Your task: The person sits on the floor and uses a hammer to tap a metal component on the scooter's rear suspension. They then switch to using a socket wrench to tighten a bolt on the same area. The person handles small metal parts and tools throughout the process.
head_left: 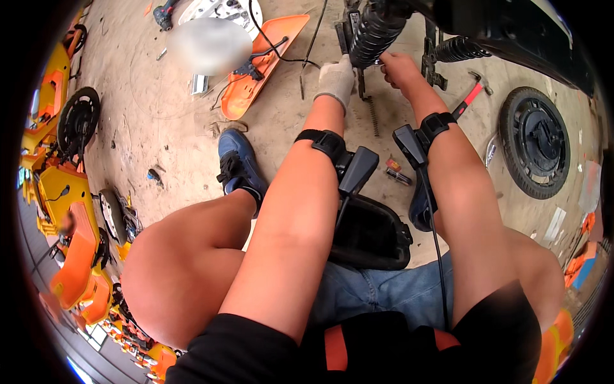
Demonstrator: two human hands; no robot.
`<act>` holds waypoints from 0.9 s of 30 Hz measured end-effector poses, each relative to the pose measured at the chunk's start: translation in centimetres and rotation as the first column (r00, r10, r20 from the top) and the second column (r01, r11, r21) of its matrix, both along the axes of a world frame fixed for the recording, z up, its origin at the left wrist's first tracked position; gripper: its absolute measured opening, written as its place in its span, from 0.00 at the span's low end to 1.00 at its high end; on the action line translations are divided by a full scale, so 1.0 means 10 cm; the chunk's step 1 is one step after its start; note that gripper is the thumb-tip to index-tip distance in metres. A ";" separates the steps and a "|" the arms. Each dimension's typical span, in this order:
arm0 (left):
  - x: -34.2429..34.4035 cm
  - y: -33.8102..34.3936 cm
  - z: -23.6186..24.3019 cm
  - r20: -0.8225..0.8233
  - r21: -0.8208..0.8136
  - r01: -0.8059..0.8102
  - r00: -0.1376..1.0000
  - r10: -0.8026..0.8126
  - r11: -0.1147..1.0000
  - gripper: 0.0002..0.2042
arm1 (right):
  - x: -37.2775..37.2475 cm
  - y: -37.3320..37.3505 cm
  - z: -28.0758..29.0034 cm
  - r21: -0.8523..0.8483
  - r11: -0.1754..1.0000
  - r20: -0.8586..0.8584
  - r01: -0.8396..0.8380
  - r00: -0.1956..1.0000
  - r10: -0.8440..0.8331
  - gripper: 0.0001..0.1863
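Concrete floor (163,198) underneath, and it's gloved left hand (336,82) and bare right hand (401,69), both curled either side of the black spring shock (376,35), fingertips hidden, grip impossible to tell, shock's top cut off, black open container (371,233) murky inside, small parts (234,8) in the white tray (197,11).

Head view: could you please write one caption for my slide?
Gloved left hand and bare right hand beside a black spring, hammer and wheel on the floor to the right.
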State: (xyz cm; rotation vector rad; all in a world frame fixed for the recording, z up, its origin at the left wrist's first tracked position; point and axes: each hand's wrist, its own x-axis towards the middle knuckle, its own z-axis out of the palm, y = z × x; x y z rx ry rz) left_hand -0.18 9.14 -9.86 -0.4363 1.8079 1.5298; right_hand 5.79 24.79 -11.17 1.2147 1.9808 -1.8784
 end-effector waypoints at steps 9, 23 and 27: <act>-0.13 -0.06 -0.05 -0.028 -0.090 0.188 0.981 -0.191 0.978 0.20 | 0.09 0.08 0.04 0.096 0.968 -0.221 -0.231 0.944 0.247 0.10; -0.14 0.00 -0.04 0.173 0.116 0.069 0.981 -0.089 0.991 0.10 | -0.12 -0.05 -0.48 0.552 0.820 -0.151 -0.155 0.948 0.281 0.28; -0.18 -0.02 -0.09 0.202 0.058 0.052 0.977 -0.062 0.997 0.10 | -0.05 0.00 -0.25 0.055 0.983 -0.306 -0.177 0.934 0.186 0.19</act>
